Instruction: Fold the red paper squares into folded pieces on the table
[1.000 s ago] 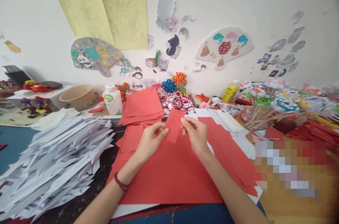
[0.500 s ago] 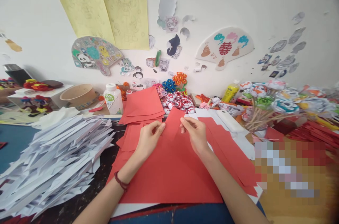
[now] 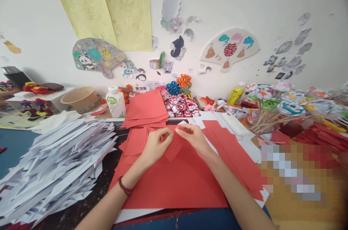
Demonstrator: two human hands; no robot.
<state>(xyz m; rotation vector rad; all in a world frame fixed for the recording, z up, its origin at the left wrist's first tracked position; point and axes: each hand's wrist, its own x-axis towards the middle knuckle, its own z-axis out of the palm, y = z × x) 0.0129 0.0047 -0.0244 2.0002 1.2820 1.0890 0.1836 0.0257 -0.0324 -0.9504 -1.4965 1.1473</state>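
Note:
Over a large red sheet [image 3: 174, 186], both hands hold one small piece of red paper [image 3: 174, 149]. My left hand [image 3: 157, 145] pinches its left edge between thumb and fingers. At the upper right edge, my right hand [image 3: 196, 139] has thumb and fingertips closed on the same piece. The paper's top end is folded over or bent down near the right fingertips. Beside my left wrist lie small red paper pieces [image 3: 136, 141], and behind them a stack of larger red sheets [image 3: 148, 108]. More red sheets [image 3: 231, 154] spread by my right forearm.
A tall heap of folded white paper strips [image 3: 62, 161] covers the left side. A white bottle [image 3: 116, 103], a round tan bowl [image 3: 80, 97] and red-and-white paper balls [image 3: 182, 106] line the wall. Paper flowers on sticks [image 3: 268, 110] stand at right.
The top end of the small red paper, upright before, is now lower and bent over. My right hand has moved left and my left hand slightly right, so they are closer together.

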